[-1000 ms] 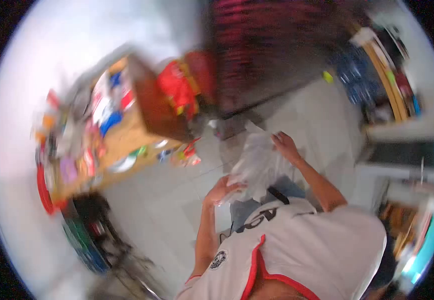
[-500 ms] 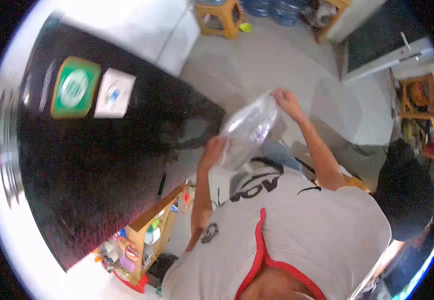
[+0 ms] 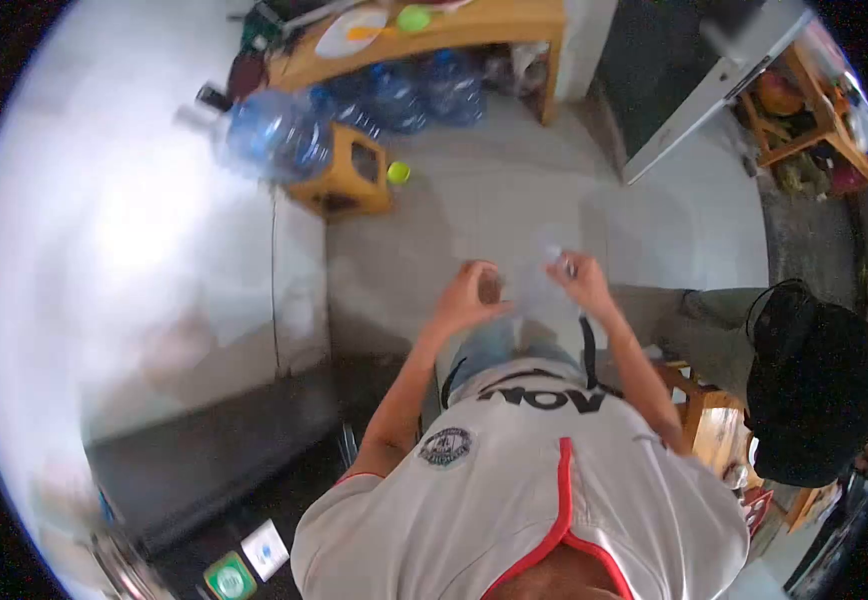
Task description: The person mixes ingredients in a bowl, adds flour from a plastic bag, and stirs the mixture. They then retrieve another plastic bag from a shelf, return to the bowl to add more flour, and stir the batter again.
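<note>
A clear plastic bag (image 3: 539,305), faint and blurred, hangs in front of my body at waist height. My right hand (image 3: 584,282) pinches its upper part between thumb and fingers. Just to the left, my left hand (image 3: 468,295) is held with curled fingers apart from the thumb, and I see nothing in its grasp. Whether the left thumb touches the bag's edge cannot be made out.
A dark table (image 3: 224,470) with a green card (image 3: 230,577) and a white card (image 3: 265,549) lies at lower left. Ahead stand a yellow stool (image 3: 359,180), large blue water bottles (image 3: 394,100) and a wooden table (image 3: 514,25). A black cap (image 3: 816,380) is at right.
My view has swung left, so the dark table now sits lower left and the stool nearer. The bag, earlier stretched between both hands, is now at the right hand; the left has let go.
</note>
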Demonstrator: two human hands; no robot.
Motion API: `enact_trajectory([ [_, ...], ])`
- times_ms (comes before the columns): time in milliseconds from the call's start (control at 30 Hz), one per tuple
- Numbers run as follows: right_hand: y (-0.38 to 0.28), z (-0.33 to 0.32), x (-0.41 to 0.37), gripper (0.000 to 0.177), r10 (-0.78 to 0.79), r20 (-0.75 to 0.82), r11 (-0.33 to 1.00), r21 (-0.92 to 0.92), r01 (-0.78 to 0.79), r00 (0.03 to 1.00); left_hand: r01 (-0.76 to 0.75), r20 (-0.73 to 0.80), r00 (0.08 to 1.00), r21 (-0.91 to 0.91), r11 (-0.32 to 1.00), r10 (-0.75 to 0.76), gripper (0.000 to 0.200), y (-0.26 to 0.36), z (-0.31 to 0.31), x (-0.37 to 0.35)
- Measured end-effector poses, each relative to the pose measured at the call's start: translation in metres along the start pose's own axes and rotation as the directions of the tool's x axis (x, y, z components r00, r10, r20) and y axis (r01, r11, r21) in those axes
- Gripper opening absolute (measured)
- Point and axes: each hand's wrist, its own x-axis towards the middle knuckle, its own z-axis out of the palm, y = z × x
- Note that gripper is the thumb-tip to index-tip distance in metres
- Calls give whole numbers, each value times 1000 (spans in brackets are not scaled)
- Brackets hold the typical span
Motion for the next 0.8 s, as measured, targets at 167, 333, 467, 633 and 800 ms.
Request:
enact_trajectory([
  [167,17,-37,12,37,353,68,502,828,-250,933,-158,277,948,-25,987,159,42,84,35,145],
  [333,72,-97,23,31,419,-47,259,964,-69,907,45,633,757,-297,954,161,43,134,132,224],
  [467,138,-146,40,15,471,-246,583,808,-89,847,334,696,715,-411,848,56,41,163,186,275],
  [633,223,-265,56,8,494,-164,509,851,-131,854,-102,646,742,-158,982,181,23,220,263,355],
  [800,297,-410,51,11,773,-267,227,963,142,576,-664,885,455,265,699,96,23,312,329,454],
])
